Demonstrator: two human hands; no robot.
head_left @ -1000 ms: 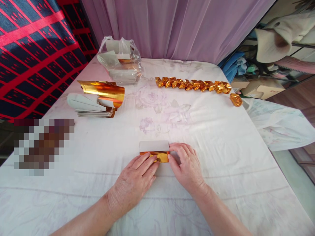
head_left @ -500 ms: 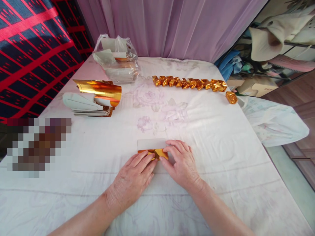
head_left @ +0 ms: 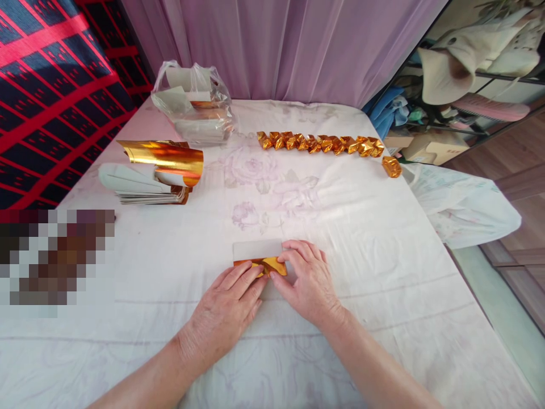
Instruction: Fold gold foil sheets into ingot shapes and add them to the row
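Observation:
A sheet of gold foil paper (head_left: pixel 257 250) lies on the table in front of me. Its far part shows a pale grey back, and the near edge is folded over with gold facing up. My left hand (head_left: pixel 230 301) presses its fingertips on the left part of the gold fold. At the right end, my right hand (head_left: pixel 307 282) pinches the paper, thumb at the near edge and fingers over the side. Both hands are closed on it, and my left fingers hide part of the fold.
Stacked gold foil sheets (head_left: pixel 159 170) stand at the left. Behind them is a clear plastic bag (head_left: pixel 193 105) of more sheets. Folded gold pieces (head_left: pixel 319 143) form a row at the back, with one single piece (head_left: pixel 392 167) at its right end. A white bag (head_left: pixel 468 204) hangs beyond the right edge.
The whole view has shifted slightly, so things sit a little further left. Both hands stay on the foil paper, with only slight finger movement along the fold.

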